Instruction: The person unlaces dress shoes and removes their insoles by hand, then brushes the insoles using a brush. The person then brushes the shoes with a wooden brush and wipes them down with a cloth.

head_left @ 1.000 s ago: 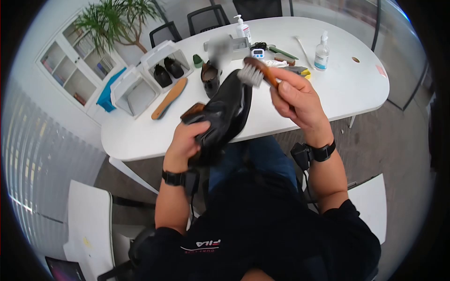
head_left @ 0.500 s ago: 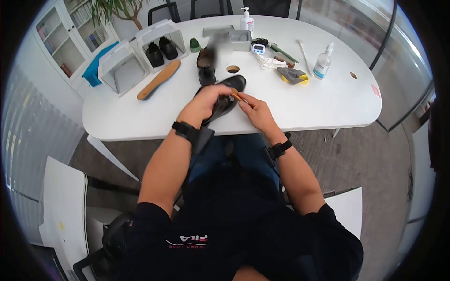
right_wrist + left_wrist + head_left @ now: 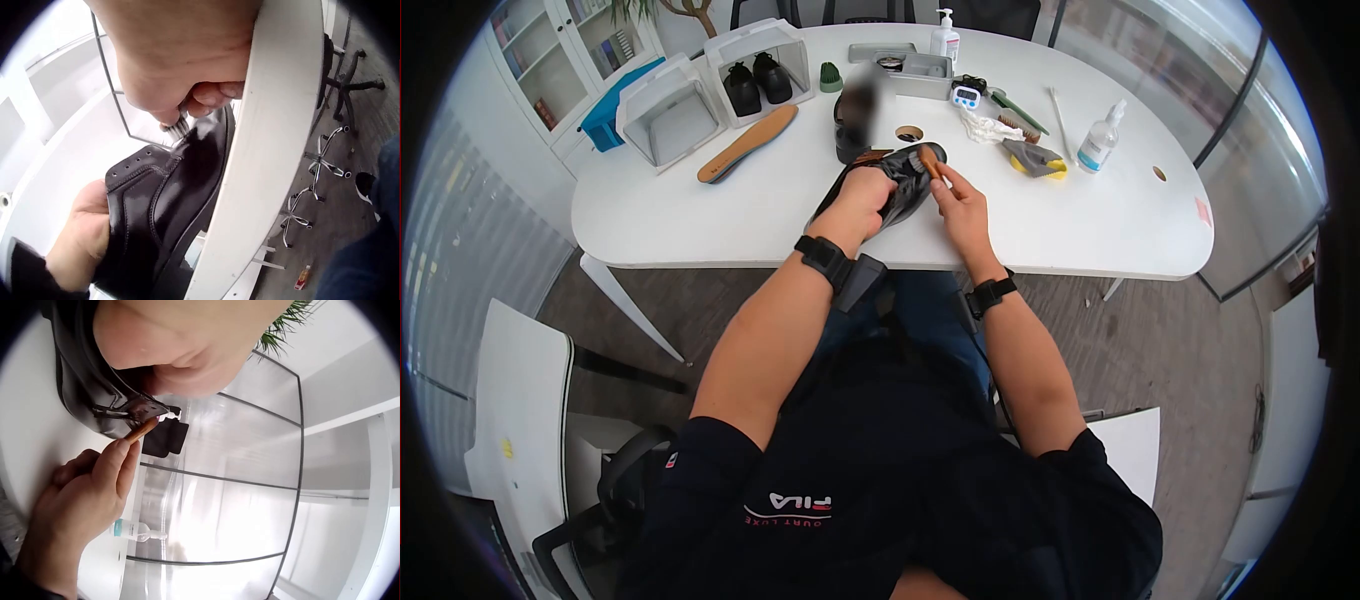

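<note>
A shiny black leather shoe [image 3: 908,196] is at the table's front side, toe pointing away from the person. My left hand [image 3: 862,198] holds it at the opening; part of that hand is hidden inside or behind the upper in the right wrist view. Between thumb and fingers, my right hand [image 3: 963,212] pinches a small brush [image 3: 930,161] with a brown wooden handle. Its pale bristles [image 3: 178,130] meet the upper near the toe. Lace holes without laces show along the shoe's edge in the right wrist view. Another dark shoe [image 3: 852,143], partly blurred, stands just beyond.
Left on the white table [image 3: 660,225] are a wooden-backed insole-shaped piece [image 3: 748,145] and a clear box [image 3: 762,65] with black shoes. To the right lie a grey-yellow cloth [image 3: 1037,160], a small timer [image 3: 966,97] and a spray bottle [image 3: 1101,137]. A grey tray [image 3: 922,77] sits farther back.
The shoe has come down from in front of the body to the table. My left hand has shifted its hold to the opening, and the brush has stayed with the right hand near the toe.
</note>
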`<state>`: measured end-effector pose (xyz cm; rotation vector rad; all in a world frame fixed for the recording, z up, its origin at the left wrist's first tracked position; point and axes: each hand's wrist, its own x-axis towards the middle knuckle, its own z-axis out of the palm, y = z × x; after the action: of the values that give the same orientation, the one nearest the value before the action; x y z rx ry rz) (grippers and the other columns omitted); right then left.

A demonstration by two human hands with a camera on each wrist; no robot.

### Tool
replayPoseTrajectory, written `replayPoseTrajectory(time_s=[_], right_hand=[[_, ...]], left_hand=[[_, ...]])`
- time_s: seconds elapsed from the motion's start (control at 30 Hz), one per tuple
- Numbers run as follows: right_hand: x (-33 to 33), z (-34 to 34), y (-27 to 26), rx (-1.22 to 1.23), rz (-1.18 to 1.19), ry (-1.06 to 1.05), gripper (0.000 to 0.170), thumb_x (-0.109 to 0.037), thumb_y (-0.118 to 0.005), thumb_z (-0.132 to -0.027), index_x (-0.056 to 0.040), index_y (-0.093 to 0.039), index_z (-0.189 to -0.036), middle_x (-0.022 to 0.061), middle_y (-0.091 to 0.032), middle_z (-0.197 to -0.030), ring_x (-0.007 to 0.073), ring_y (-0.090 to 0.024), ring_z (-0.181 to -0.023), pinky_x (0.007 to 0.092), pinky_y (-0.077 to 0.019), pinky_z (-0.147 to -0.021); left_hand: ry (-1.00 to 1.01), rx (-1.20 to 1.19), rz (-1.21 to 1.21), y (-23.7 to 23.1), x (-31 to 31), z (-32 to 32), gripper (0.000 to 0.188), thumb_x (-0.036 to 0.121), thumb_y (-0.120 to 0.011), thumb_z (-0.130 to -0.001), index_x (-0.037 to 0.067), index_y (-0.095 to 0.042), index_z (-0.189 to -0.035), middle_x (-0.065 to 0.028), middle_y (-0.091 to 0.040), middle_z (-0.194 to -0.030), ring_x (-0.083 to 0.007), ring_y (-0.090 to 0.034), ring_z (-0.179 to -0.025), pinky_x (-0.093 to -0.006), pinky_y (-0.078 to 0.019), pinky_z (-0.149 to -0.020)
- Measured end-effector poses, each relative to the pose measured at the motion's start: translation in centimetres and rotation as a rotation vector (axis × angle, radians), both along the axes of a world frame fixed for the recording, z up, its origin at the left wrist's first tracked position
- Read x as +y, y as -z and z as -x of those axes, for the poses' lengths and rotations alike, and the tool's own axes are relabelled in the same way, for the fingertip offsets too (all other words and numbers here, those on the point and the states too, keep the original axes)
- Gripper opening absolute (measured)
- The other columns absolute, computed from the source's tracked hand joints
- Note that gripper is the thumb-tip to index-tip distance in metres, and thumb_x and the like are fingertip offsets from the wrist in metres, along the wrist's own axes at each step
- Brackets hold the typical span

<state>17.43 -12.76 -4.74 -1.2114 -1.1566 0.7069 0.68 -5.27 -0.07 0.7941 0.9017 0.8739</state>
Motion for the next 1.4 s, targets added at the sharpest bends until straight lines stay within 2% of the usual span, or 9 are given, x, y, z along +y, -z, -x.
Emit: replayPoseTrajectory(time_s=[0.1, 0.2, 0.37, 0.57, 0.73, 0.97, 1.03, 1.2, 1.4], right_hand=[[-0.7, 0.3, -0.3, 0.011, -0.036, 0.012, 0.040, -0.018, -0.072, -0.102, -0.0035, -0.068, -0.139, -0.0060, -0.057, -0.074, 0.0036, -0.048, -0.065, 0.0218, -0.0390, -0.058], [-1.0, -0.2, -0.1, 0.123, 0.020, -0.274, 0.039, -0.019, -0.072, -0.102, -0.0042, -0.069, -0.138, -0.0067, -0.056, -0.074, 0.0029, -0.047, -0.065, 0.0220, -0.0384, -0.058], [-1.0, 1.5, 0.2, -0.367, -0.059, 0.031, 0.040, -0.030, -0.076, -0.095, -0.0143, -0.074, -0.131, 0.0098, -0.079, -0.095, 0.0234, -0.073, -0.081, 0.0333, -0.0564, -0.078], [-2.2, 2.0, -0.6, -0.628, -0.079, -0.007, 0.034, -0.035, -0.075, -0.093, -0.0217, -0.078, -0.123, 0.0112, -0.079, -0.102, 0.0341, -0.075, -0.089, 0.0408, -0.0595, -0.082], [-3.3, 2.4, -0.2, -0.853, -0.285, -0.043, 0.029, -0.036, -0.073, -0.093, -0.0208, -0.080, -0.116, 0.0107, -0.079, -0.095, 0.0327, -0.074, -0.082, 0.0430, -0.0590, -0.073], [-5.4, 3.5, -1.4, -0.904, -0.114, 0.132, 0.030, -0.032, -0.073, -0.092, -0.0190, -0.078, -0.119, 0.0105, -0.076, -0.082, 0.0332, -0.073, -0.075, 0.0438, -0.0573, -0.068], [-6.4, 4.2, -1.8, -1.065, -0.196, -0.138, 0.030, -0.032, -0.072, -0.093, -0.0197, -0.078, -0.120, 0.0107, -0.075, -0.080, 0.0336, -0.072, -0.074, 0.0437, -0.0570, -0.067], [-4.7, 1.1, -1.3, -1.017, -0.143, 0.108, 0.031, -0.032, -0.071, -0.094, -0.0204, -0.077, -0.122, 0.0126, -0.076, -0.085, 0.0347, -0.073, -0.076, 0.0445, -0.0573, -0.069], [-3.4, 1.9, -2.8, -0.588, 0.029, 0.388, 0.036, -0.033, -0.066, -0.100, -0.0185, -0.072, -0.132, 0.0177, -0.076, -0.093, 0.0375, -0.074, -0.082, 0.0452, -0.0581, -0.074]], left_hand=[[-0.055, 0.141, -0.218, 0.7, -0.8, -0.4, 0.025, 0.005, -0.055, -0.101, -0.002, -0.067, -0.122, -0.0145, -0.069, -0.119, -0.0242, -0.069, -0.106, -0.0377, -0.0553, -0.091], [-0.071, 0.305, -0.449, -0.7, -3.9, 0.6, 0.028, 0.008, -0.060, -0.099, -0.002, -0.068, -0.125, -0.0137, -0.069, -0.121, -0.0217, -0.066, -0.110, -0.0334, -0.0518, -0.091], [-0.050, 0.519, -0.484, 5.3, -1.5, 3.9, 0.031, 0.008, -0.059, -0.099, -0.009, -0.066, -0.124, -0.0161, -0.069, -0.123, -0.0228, -0.066, -0.112, -0.0329, -0.0503, -0.093], [-0.114, -0.082, -0.139, 5.2, -1.2, 5.3, 0.026, 0.005, -0.055, -0.096, -0.008, -0.068, -0.114, -0.0150, -0.069, -0.116, -0.0251, -0.066, -0.109, -0.0372, -0.0500, -0.101], [-0.132, -0.134, -0.157, 6.6, -0.1, 5.6, 0.028, 0.004, -0.054, -0.095, -0.006, -0.066, -0.118, -0.0128, -0.068, -0.121, -0.0259, -0.063, -0.113, -0.0386, -0.0489, -0.103], [-0.094, -0.058, -0.178, 8.2, 0.7, 5.8, 0.030, 0.005, -0.057, -0.093, -0.008, -0.068, -0.118, -0.0135, -0.068, -0.124, -0.0250, -0.061, -0.116, -0.0376, -0.0446, -0.106], [-0.099, -0.027, -0.155, 8.1, 0.8, 5.6, 0.030, 0.005, -0.057, -0.093, -0.009, -0.068, -0.117, -0.0137, -0.068, -0.125, -0.0244, -0.060, -0.116, -0.0365, -0.0439, -0.106], [-0.078, 0.072, -0.187, 6.1, -1.0, 5.5, 0.030, 0.009, -0.059, -0.097, -0.009, -0.068, -0.119, -0.0153, -0.068, -0.126, -0.0222, -0.060, -0.118, -0.0354, -0.0436, -0.105], [-0.082, 0.270, -0.283, 4.9, -2.2, 5.2, 0.034, 0.013, -0.055, -0.101, -0.017, -0.067, -0.111, -0.0200, -0.069, -0.122, -0.0254, -0.061, -0.111, -0.0343, -0.0434, -0.102]])
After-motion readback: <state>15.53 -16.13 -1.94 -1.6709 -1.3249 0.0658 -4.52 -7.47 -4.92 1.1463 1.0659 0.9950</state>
